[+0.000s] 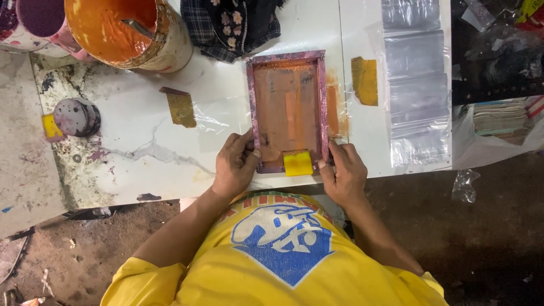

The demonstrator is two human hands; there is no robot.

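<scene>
A small screen-printing frame with purple edges and an orange-stained mesh lies flat on the white marble-patterned table. My left hand grips its near left corner. My right hand holds its near right corner. A yellow squeegee block rests inside the frame at the near edge, between my hands. Clear plastic shows under the frame on the left.
An orange paint bucket with a tool in it stands at the far left, beside a pink one. Dark cloth lies behind the frame. Clear plastic bags lie in a row on the right. Two stained scrapers flank the frame.
</scene>
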